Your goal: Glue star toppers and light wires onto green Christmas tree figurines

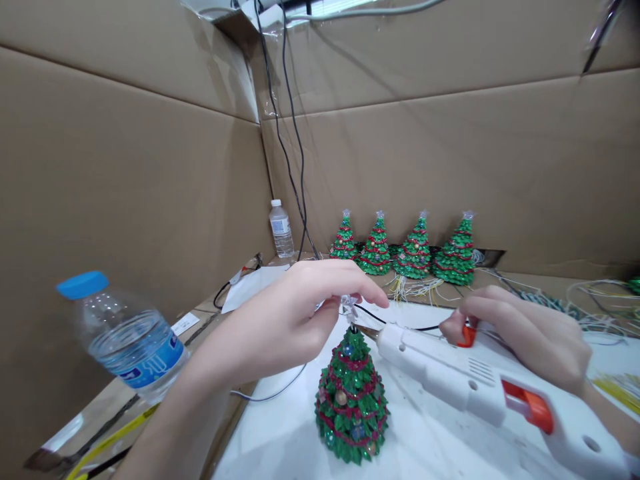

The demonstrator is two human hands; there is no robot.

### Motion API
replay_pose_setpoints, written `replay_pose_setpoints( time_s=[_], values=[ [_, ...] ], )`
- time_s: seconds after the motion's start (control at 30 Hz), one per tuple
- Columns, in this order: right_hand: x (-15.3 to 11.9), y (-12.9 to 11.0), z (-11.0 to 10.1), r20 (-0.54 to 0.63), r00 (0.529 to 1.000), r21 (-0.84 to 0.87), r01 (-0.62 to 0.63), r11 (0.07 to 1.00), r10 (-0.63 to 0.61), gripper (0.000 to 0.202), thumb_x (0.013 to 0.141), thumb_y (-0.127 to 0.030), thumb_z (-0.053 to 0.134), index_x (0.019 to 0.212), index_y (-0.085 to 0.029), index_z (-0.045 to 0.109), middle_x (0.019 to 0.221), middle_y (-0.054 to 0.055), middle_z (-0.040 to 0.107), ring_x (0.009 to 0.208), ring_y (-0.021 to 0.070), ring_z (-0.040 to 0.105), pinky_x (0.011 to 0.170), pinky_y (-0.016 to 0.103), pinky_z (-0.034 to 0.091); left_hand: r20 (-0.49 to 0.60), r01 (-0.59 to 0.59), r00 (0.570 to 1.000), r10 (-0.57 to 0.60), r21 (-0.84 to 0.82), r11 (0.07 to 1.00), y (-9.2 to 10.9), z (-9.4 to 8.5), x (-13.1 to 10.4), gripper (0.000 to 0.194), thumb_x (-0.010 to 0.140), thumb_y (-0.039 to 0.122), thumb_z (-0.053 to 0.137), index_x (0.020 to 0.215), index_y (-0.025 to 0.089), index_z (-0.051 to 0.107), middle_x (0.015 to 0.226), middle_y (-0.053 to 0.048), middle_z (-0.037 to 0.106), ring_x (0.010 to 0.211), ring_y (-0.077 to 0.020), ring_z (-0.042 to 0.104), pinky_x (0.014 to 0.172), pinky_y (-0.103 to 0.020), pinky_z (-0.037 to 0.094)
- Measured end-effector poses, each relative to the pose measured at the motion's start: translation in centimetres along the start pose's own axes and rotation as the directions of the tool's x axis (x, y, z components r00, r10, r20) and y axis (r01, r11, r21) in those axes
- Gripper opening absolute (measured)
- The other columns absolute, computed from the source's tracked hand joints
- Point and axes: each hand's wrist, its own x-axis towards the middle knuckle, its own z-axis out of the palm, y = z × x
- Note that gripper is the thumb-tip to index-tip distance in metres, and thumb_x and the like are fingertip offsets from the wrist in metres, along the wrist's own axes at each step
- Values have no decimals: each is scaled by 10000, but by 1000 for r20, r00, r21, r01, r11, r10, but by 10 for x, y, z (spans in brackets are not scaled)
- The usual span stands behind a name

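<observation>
A small green Christmas tree (351, 400) with red garland and little baubles stands upright on the white work surface in front of me. Above its tip, the thumb and fingers of my left hand (305, 307) pinch a clear star topper (349, 308), partly hidden by the fingers. The index finger reaches out past the star. My right hand (520, 327) is curled at the far side of a white hot glue gun (450, 373), fingers against an orange piece. The gun's metal nozzle points left and meets the area just under the star.
Several finished-looking trees (417, 248) with clear stars line the back, loose white wires (415, 290) before them. A large water bottle (135, 347) stands at left, a smaller bottle (281, 230) behind. Cardboard walls (400, 153) enclose the space; black cables (295, 133) hang in the corner.
</observation>
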Motion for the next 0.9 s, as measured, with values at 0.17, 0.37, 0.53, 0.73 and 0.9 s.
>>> replay_pose_setpoints(
  time_s=[0.17, 0.37, 0.53, 0.73, 0.9],
  values=[
    [1, 2, -3, 44, 999, 40, -9, 999, 7, 156, 952, -153, 396, 911, -228, 526, 675, -58, 639, 546, 70, 556, 525, 189, 393, -28, 30, 999, -30, -5, 1000, 1, 0, 0, 339, 873, -23, 444, 991, 187, 683, 1041, 22, 718, 978, -96, 630, 871, -187, 460],
    [0, 4, -1, 18, 1000, 54, 7, 999, -8, 170, 973, -161, 373, 910, -218, 521, 675, -51, 639, 535, 74, 550, 535, 185, 398, -67, 71, 995, -75, -65, 995, 1, 3, 3, 245, 907, 50, 509, 991, 196, 687, 984, 29, 720, 895, -84, 637, 800, -178, 484],
    [0, 2, 0, 22, 1000, 61, -9, 998, 8, 198, 972, -185, 350, 894, -226, 527, 673, -40, 647, 532, 93, 554, 526, 206, 392, -78, 68, 994, -73, -57, 996, 1, 3, 3, 238, 888, 39, 522, 976, 185, 689, 979, 20, 721, 884, -91, 640, 805, -195, 492],
    [-1, 1, 2, -6, 999, 71, -48, 996, 49, 225, 978, -172, 327, 887, -229, 524, 667, -47, 635, 525, 93, 546, 533, 208, 373, -149, 149, 980, -134, 96, 984, 4, 3, 2, 210, 894, 137, 543, 1010, 212, 702, 1017, 34, 734, 908, -102, 653, 799, -199, 499],
    [-2, 2, 5, -3, 998, 92, -67, 993, 67, 239, 988, -194, 316, 873, -236, 521, 668, -55, 640, 522, 100, 547, 544, 229, 381, -269, 254, 946, -178, 278, 926, 9, 2, -2, 158, 833, 245, 633, 953, 233, 736, 801, 35, 725, 572, -93, 568, 519, -211, 427]
  ],
)
